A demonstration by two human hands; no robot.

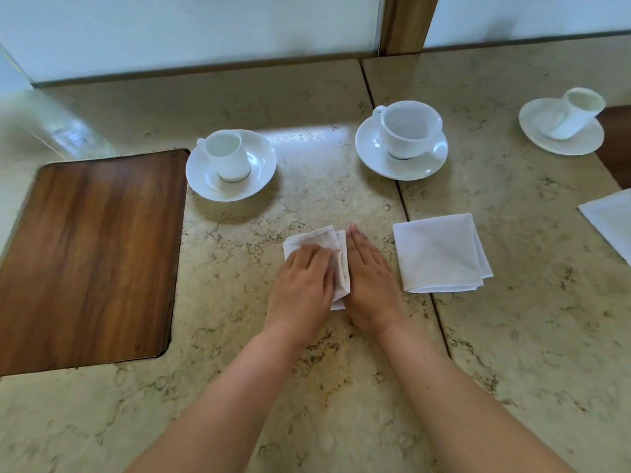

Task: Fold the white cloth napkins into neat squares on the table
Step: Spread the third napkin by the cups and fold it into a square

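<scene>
A small folded white napkin (322, 242) lies on the marble table (239, 336) in the middle. My left hand (304, 285) lies flat on top of it, fingers blurred and covering most of the cloth. My right hand (370, 274) rests flat against the napkin's right edge, fingers straight and together, holding nothing. To the right, apart from my hands, a second white napkin (440, 252) lies folded into a square. The corner of a third white napkin (611, 220) shows at the right frame edge.
Three white cups on saucers stand behind: one at centre left (230, 165), one at centre right (403, 141), one tipped at far right (561, 122). A wooden inlay panel (88, 254) fills the table's left side. A wall runs along the back.
</scene>
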